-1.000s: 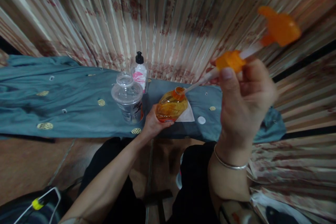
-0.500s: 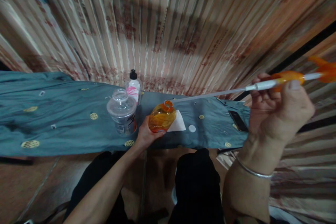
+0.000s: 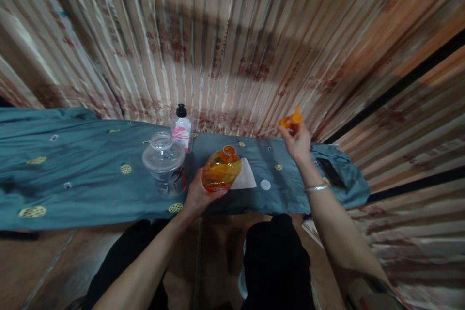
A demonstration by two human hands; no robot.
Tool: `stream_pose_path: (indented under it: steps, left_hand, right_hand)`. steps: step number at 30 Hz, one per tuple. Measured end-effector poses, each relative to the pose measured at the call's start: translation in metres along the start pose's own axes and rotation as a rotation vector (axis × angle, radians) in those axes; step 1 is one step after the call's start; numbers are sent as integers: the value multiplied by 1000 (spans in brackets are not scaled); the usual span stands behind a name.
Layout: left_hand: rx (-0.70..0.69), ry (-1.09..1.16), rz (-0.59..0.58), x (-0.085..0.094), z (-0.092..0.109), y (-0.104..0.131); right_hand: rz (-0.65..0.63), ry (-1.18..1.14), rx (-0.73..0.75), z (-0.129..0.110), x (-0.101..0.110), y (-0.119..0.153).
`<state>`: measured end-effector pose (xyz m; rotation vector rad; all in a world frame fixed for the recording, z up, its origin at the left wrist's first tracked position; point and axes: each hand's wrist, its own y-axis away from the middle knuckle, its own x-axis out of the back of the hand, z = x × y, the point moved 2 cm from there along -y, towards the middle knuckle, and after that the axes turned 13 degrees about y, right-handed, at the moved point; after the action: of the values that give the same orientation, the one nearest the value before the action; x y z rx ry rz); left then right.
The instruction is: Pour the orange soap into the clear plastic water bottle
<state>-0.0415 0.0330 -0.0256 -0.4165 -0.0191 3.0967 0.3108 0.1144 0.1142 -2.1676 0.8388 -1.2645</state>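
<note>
My left hand [image 3: 201, 194] is wrapped round the lower side of an orange see-through bottle [image 3: 221, 172], which leans a little and has its mouth uncovered. To the right, above the cloth's far edge, my right hand [image 3: 298, 143] grips an orange pump dispenser top [image 3: 291, 118]. Its thin pale dip tube points left, well apart from the bottle's mouth. A white sheet of paper [image 3: 245, 175] lies beside the bottle. Close by it on the cloth is a small white disc [image 3: 265, 185].
Left of the bottle stands a clear plastic jar [image 3: 164, 162], with a black-capped bottle bearing a pink label [image 3: 181, 131] behind it. A dark phone [image 3: 331, 173] lies at the right on the green cloth [image 3: 98, 169]. A pleated curtain [image 3: 218, 48] hangs behind.
My right hand has moved left and farther from me with the pump top, and the dip tube has swung away from the bottle's mouth. My left hand keeps its hold on the bottle.
</note>
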Motion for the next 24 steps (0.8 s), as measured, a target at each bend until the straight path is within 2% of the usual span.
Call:
stream_pose_path:
  steps: [2, 5, 7, 9, 18, 24]
  left_hand:
    - [-9, -7, -12, 1, 2, 1]
    - [-17, -7, -35, 1, 5, 2]
    - [-19, -6, -44, 1, 5, 3]
    - [-19, -5, -50, 1, 5, 4]
    - [-5, 36, -74, -2, 3, 5]
    - [9, 83, -79, -3, 0, 5]
  right_hand:
    - [-132, 161, 97, 3, -22, 14]
    - [-392, 361, 399, 6, -47, 39]
    - [-592, 558, 575, 10, -57, 54]
    - [-715, 673, 678, 17, -61, 62]
    - [-839, 760, 804, 49, -64, 70]
    - [-841, 774, 829, 59, -58, 78]
